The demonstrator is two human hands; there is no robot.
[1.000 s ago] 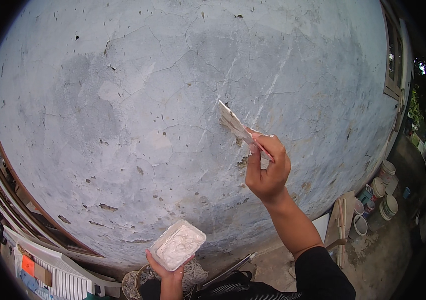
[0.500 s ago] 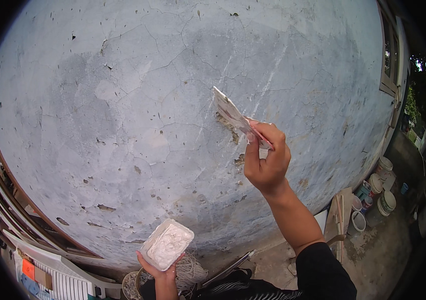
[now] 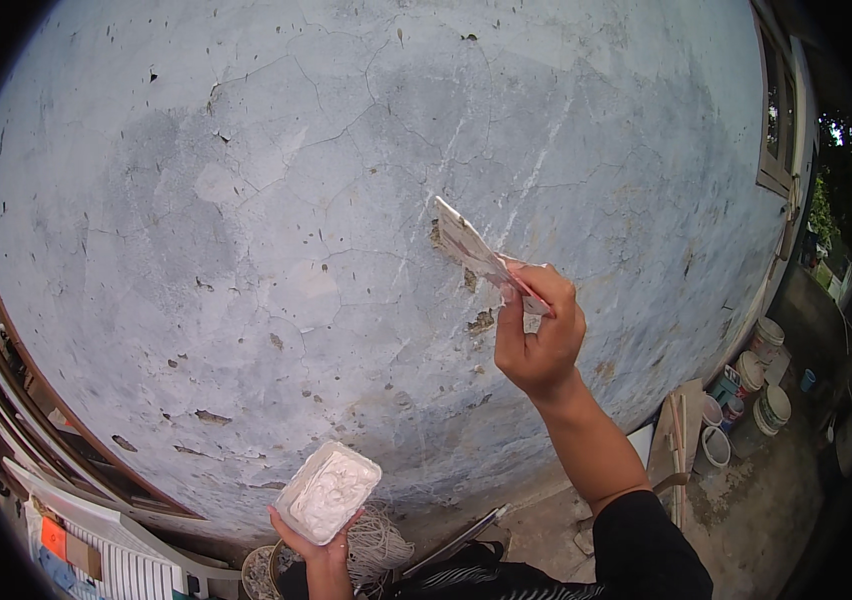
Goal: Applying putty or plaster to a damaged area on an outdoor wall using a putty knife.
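Observation:
My right hand is closed round the end of a flat putty scraper, whose pale blade is smeared with white. The blade points up and left, over a chipped patch in the cracked grey-blue wall; whether its edge touches the plaster I cannot tell. Lower down, my left hand grips a rectangular white tub from below. Thick, pale putty with a swirled surface fills the tub, which tilts a little. Another damaged spot shows just left of my right hand.
Several buckets stand on the concrete floor at the right, near leaning boards. A bundle of pale rope lies below the tub. At the lower left are a white slatted bench and a brown window frame.
My right hand and the scraper have come down slightly and a little to the right. The tub in my left hand has shifted a touch left.

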